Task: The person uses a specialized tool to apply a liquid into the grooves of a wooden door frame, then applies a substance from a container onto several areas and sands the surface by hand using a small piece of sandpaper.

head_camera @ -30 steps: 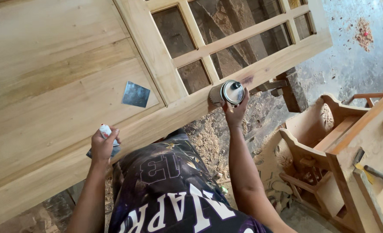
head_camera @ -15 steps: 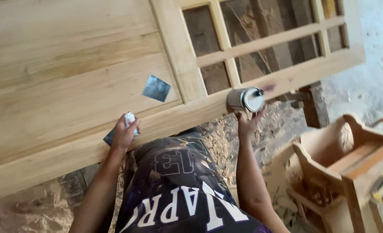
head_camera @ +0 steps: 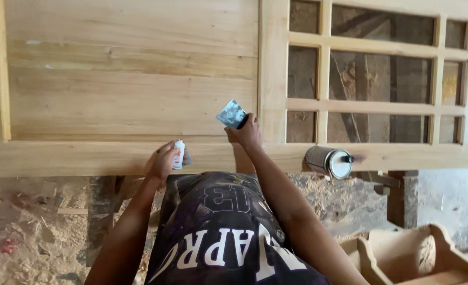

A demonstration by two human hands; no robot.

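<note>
The step in hand looks like filling or patching the surface of the pale wooden door with a solid panel and an open lattice section (head_camera: 139,95), which lies flat across a support. The right hand (head_camera: 246,132) is closed around the dark handle of a small metal scraper with a flat grey blade (head_camera: 230,113), and the blade rests on the panel just beside the upright rail of the lattice. The left hand (head_camera: 165,158) is curled around a small white tube-shaped bottle (head_camera: 179,154) at the near edge of the door. A round metal tin with a pale lid (head_camera: 329,161) lies on its side on the lower rail, well apart from both hands. In my judgement, the next move calls for a flat, steady blade pressed evenly along the wood.
</note>
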